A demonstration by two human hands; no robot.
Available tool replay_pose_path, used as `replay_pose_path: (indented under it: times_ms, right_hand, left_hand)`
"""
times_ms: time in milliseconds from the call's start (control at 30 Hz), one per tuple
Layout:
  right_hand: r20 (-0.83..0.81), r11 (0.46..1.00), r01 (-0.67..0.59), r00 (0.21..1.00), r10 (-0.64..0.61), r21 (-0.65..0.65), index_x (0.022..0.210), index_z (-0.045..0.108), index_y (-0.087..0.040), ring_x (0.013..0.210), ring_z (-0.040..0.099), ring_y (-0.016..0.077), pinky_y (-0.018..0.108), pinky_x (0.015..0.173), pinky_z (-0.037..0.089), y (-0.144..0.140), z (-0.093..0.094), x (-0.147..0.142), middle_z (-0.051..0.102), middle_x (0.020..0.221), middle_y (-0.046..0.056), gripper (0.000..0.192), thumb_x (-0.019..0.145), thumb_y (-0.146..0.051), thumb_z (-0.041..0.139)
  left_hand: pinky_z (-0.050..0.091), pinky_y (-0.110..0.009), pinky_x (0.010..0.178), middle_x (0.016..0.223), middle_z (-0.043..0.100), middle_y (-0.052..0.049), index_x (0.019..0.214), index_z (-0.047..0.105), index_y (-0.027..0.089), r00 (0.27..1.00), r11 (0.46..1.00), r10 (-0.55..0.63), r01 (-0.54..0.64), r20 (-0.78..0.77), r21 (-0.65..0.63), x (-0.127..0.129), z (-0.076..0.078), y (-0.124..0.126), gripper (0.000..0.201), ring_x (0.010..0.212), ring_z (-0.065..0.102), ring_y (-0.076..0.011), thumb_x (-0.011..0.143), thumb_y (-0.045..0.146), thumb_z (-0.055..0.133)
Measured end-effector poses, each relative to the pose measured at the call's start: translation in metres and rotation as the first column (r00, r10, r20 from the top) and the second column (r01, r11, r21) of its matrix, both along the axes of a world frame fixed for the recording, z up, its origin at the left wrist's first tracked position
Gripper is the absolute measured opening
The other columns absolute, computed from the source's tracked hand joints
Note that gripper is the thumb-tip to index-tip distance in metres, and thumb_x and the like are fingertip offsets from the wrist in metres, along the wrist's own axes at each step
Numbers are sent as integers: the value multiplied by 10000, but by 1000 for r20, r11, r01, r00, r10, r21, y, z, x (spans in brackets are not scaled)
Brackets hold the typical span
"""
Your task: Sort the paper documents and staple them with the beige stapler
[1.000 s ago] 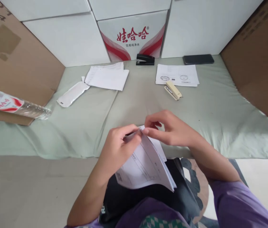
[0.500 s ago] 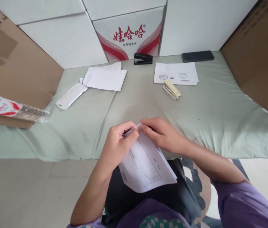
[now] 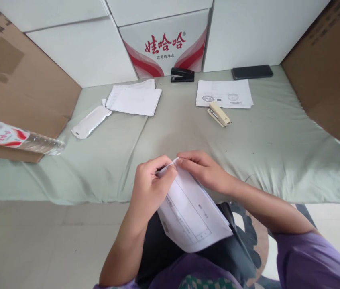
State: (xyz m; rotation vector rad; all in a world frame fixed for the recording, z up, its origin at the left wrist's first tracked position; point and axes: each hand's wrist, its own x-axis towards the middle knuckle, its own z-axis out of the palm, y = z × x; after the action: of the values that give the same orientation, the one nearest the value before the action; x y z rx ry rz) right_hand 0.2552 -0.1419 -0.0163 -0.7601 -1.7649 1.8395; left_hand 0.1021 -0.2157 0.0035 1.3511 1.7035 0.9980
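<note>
Printed paper sheets (image 3: pixel 192 212) hang between my two hands over my lap, their lower edge curving toward me. My left hand (image 3: pixel 154 180) pinches the upper left edge, thumb on top. At the same top corner, my right hand (image 3: pixel 202 166) grips the sheets with thumb and fingers close to my left thumb. The fingertips under the paper are partly hidden. Beyond my hands, a cream stapler (image 3: pixel 218 114) rests against a stack of stamped papers (image 3: pixel 224 90). A black stapler (image 3: pixel 182 74) stands at the back, by the white box.
More papers (image 3: pixel 136 98) and a white packet (image 3: pixel 91 121) lie on the green cloth (image 3: pixel 170 132) to the left. A water bottle (image 3: pixel 16 136) lies on its side at far left. A dark phone (image 3: pixel 252 72) is at the back right. Cardboard boxes flank both sides.
The sheets' lower end has swung slightly right and toward me. My left forearm has shifted a little right; both hands keep their hold on the top corner.
</note>
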Motion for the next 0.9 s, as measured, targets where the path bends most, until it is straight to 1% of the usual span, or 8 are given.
replay_pose_path:
  times_ms: [67, 133, 233, 400, 567, 667, 767, 900]
  right_hand:
    - [-70, 995, -16, 997, 9, -98, 666, 420, -206, 556, 335, 94, 254, 514, 273, 0, -2, 1, 366, 615, -52, 385, 954, -442, 520]
    - [-120, 992, -31, 993, 16, -119, 682, 432, -206, 564, 327, 97, 252, 522, 287, 1, -4, 1, 367, 628, -52, 397, 959, -476, 522]
    - [-175, 998, -27, 984, 18, -48, 757, 470, -207, 646, 385, 113, 251, 605, 354, 5, -8, 3, 429, 710, -34, 368, 973, -501, 514]
    - [-223, 993, -36, 973, 61, 110, 1005, 533, -218, 913, 508, 155, 298, 839, 428, 8, -15, 0, 560, 1005, 30, 307, 1003, -518, 469]
    - [-246, 988, -100, 961, 126, 118, 768, 478, -198, 671, 394, 109, 244, 628, 343, 5, -29, -4, 425, 729, -34, 382, 1008, -495, 476]
    - [-320, 981, -190, 928, 192, 37, 689, 451, -191, 572, 304, 84, 237, 529, 255, 6, -31, -2, 341, 644, -59, 416, 983, -470, 542]
    - [-344, 962, -263, 912, 225, -68, 674, 470, -185, 519, 270, 67, 228, 481, 209, 8, -27, 1, 328, 608, -72, 420, 951, -472, 599]
    - [-355, 960, -254, 914, 197, -121, 667, 490, -175, 515, 296, 59, 217, 472, 208, 7, -23, 3, 367, 605, -68, 414, 928, -460, 639]
  left_hand:
    - [232, -256, 465, 568, 332, 31, 634, 463, 197, 994, 1000, -2, 3, 107, -16, 0, -1, 1, 308, 535, 306, -101, 889, 343, 554]
    - [240, -256, 463, 568, 332, 32, 639, 453, 200, 985, 999, -9, 14, 172, -31, -1, -2, 3, 328, 528, 305, -102, 893, 378, 558]
    - [243, -258, 472, 575, 333, 34, 647, 469, 200, 977, 1000, -20, 23, 211, -14, -3, -3, 3, 333, 530, 301, -102, 895, 397, 571]
    - [264, -250, 501, 601, 359, 37, 679, 524, 189, 975, 997, -75, 76, 208, 5, -8, 0, 0, 330, 561, 323, -99, 917, 409, 588]
    - [309, -239, 529, 659, 467, 17, 720, 567, 179, 962, 979, -175, 192, 209, -64, -13, 7, -5, 336, 618, 412, -109, 937, 436, 577]
    - [330, -233, 540, 683, 520, 8, 713, 568, 174, 947, 969, -214, 238, 239, -73, -14, 9, -7, 342, 633, 442, -111, 935, 434, 580]
    - [318, -231, 528, 667, 503, 9, 707, 571, 172, 941, 968, -214, 239, 264, -69, -12, 10, -9, 339, 622, 427, -108, 930, 427, 585]
    - [294, -237, 506, 626, 449, 16, 691, 569, 175, 941, 980, -150, 183, 304, -83, -2, 14, -13, 332, 592, 392, -105, 904, 427, 606]
